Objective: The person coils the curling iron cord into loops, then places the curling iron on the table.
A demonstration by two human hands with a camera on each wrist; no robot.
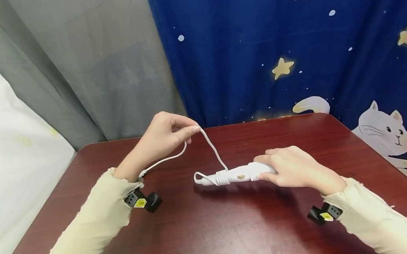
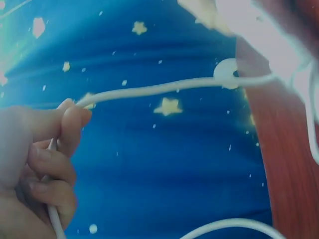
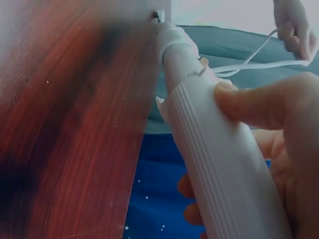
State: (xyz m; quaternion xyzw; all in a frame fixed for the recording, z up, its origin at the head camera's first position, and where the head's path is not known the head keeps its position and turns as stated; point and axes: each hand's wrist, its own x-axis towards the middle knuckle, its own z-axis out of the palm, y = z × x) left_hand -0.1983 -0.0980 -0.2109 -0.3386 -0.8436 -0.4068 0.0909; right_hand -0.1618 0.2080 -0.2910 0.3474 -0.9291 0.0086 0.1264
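A white wand-shaped electric appliance (image 1: 240, 174) is held low over the table, its exact kind unclear. My right hand (image 1: 293, 166) grips its thick end; in the right wrist view the thumb lies along the ribbed white body (image 3: 214, 159) and fingers curl beneath. Several turns of white cord (image 1: 223, 178) wrap its narrower left part, with a loop at the tip. My left hand (image 1: 170, 133) pinches the cord between thumb and fingertips, up and to the left of the appliance. From there the cord (image 2: 149, 90) runs to the windings, while its other length trails toward the left wrist.
The dark red tabletop (image 1: 210, 229) extends under both hands. Behind it hang a grey curtain (image 1: 114, 70) and a blue star-patterned curtain (image 1: 241, 53); white cloth (image 1: 10, 156) is at left. Small black cameras (image 1: 153, 202) sit on both wrists.
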